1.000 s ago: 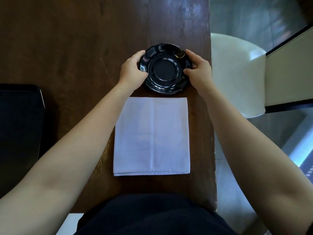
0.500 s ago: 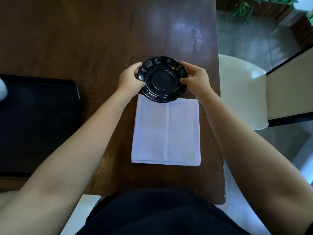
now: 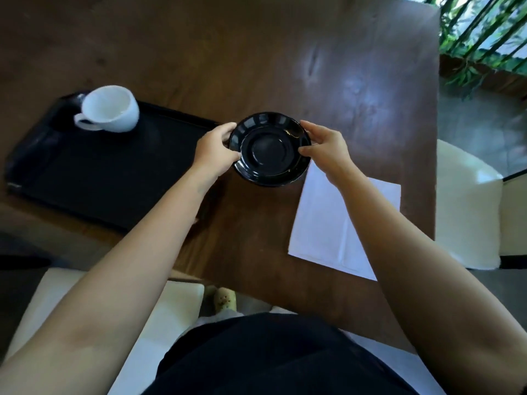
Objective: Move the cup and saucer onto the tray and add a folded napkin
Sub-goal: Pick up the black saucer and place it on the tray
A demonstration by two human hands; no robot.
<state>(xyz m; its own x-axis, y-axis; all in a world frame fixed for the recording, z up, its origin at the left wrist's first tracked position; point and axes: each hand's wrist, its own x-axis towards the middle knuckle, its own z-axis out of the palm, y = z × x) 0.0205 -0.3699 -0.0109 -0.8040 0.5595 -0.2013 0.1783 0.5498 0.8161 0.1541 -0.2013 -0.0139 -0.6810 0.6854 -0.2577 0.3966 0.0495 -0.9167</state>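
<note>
I hold a glossy black saucer (image 3: 269, 148) above the dark wooden table (image 3: 256, 61), just right of the black tray (image 3: 94, 172). My left hand (image 3: 215, 151) grips its left rim and my right hand (image 3: 325, 148) grips its right rim. A white cup (image 3: 109, 108) stands on the tray's far left corner, handle toward me. The folded white napkin (image 3: 328, 223) lies flat on the table at the right, partly covered by my right forearm.
White chair seats stand at the right (image 3: 467, 206) and below the table's near edge (image 3: 159, 317). Green plants (image 3: 484, 32) fill the top right corner. The table's right edge runs close to the napkin.
Both hands have lifted the saucer off the table and carried it left toward the tray. The view has swung left, so the tray and cup now show.
</note>
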